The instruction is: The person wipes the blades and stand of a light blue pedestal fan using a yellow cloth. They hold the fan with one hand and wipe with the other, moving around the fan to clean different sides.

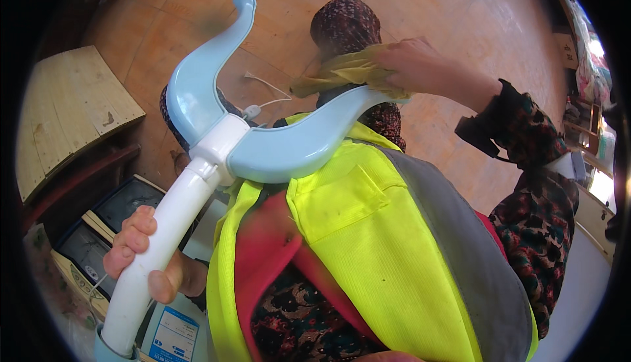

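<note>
My left hand (148,258) grips a white plastic pole (167,229), fingers on one side and thumb on the other. Two curved, light-blue plastic arms spread from the white joint at its upper end: a left arm (194,86) with a hooked tip and a right arm (296,150). At the right arm's tip, my right hand (414,66) holds a crumpled yellowish cloth (345,68) against the plastic. The cloth and fingers partly cover that tip. A light-blue collar (116,349) surrounds the pole's lower end, cut off by the picture's edge.
A wooden board top (74,115) stands at the left, above dark-lined boxes (128,199). A white cord (271,86) lies beyond the joint, over the tiled floor (443,12). Cluttered shelves (586,125) line the right side. A blue-and-white printed label (172,335) is low left.
</note>
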`<state>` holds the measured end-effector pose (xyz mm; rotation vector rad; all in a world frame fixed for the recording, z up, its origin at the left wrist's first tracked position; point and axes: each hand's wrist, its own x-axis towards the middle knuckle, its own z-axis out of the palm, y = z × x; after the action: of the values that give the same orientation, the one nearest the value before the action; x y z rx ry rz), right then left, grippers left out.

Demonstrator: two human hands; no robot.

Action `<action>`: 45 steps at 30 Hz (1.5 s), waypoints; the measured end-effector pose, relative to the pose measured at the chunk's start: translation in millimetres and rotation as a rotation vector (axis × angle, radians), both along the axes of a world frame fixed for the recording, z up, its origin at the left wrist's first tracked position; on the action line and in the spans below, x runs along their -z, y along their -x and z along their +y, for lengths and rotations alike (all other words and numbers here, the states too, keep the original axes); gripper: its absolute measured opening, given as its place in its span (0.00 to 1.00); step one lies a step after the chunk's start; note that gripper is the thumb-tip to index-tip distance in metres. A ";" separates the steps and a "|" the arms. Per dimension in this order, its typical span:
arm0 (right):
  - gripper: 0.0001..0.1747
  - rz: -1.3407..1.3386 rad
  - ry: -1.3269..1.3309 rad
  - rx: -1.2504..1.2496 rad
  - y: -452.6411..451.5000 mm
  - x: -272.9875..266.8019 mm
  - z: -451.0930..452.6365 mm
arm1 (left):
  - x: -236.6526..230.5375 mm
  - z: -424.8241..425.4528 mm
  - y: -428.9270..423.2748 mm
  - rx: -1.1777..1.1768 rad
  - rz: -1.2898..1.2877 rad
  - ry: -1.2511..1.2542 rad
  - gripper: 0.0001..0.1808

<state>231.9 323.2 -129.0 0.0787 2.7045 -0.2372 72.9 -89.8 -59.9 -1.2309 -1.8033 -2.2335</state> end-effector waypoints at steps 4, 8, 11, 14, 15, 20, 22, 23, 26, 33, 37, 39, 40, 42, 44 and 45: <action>0.11 0.047 -0.021 0.095 -25.3 0.7 17.0 | 8.0 -8.7 11.8 0.018 -0.047 -0.008 0.23; 0.09 -0.396 -0.078 0.133 -47.3 2.2 40.7 | 11.7 -12.0 29.3 -0.166 -0.076 -0.078 0.20; 0.10 -0.158 0.446 0.311 -55.6 -3.5 56.8 | 14.1 -14.4 33.9 -0.346 -0.152 -0.075 0.15; 0.12 0.201 1.378 0.737 -38.5 -17.1 50.0 | 15.5 -15.7 37.0 -0.547 -0.212 -0.153 0.13; 0.12 0.400 1.476 0.765 -24.8 -21.7 38.6 | 14.1 -16.9 37.7 -0.552 -0.228 -0.190 0.13; 0.13 0.938 1.706 0.650 80.9 -50.3 -57.5 | -5.5 -20.2 39.6 -0.560 -0.298 -0.252 0.11; 0.14 0.965 1.546 0.369 116.3 -55.1 -95.5 | -9.3 -14.9 38.2 -0.586 -0.309 -0.278 0.11; 0.14 0.996 1.474 0.258 128.8 -56.5 -113.3 | -11.0 -10.9 38.6 -0.505 -0.285 -0.313 0.10; 0.19 1.467 0.671 -0.059 168.4 -44.5 -141.6 | -13.4 -1.0 45.5 -0.473 -0.346 -0.378 0.10; 0.08 1.533 0.614 -0.090 211.5 -20.9 -95.8 | -46.1 -2.1 89.1 -0.392 -0.419 -0.416 0.11; 0.07 1.615 0.376 -0.024 206.1 -26.8 -59.9 | -54.8 -3.0 103.6 -0.383 -0.447 -0.464 0.11; 0.07 1.710 0.197 -0.056 204.2 -36.8 -44.5 | -55.6 -4.4 108.8 -0.353 -0.446 -0.472 0.11; 0.06 1.742 0.133 -0.081 203.8 -42.8 -36.4 | -55.8 -4.9 112.1 -0.359 -0.443 -0.456 0.11; 0.08 1.786 -0.001 -0.111 204.5 -52.9 -18.9 | -59.2 -7.1 119.0 -0.350 -0.471 -0.478 0.14; 0.08 1.780 -0.137 -0.083 203.7 -55.6 3.1 | -65.5 -8.9 124.7 -0.313 -0.515 -0.474 0.19; 0.08 1.774 -0.201 -0.068 203.1 -53.1 15.6 | -64.2 -8.1 125.1 -0.312 -0.498 -0.464 0.16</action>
<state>28.8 338.8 -75.8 -0.3351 4.4668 0.0926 -52.2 -97.9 4.3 -0.3094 -1.3192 -2.6864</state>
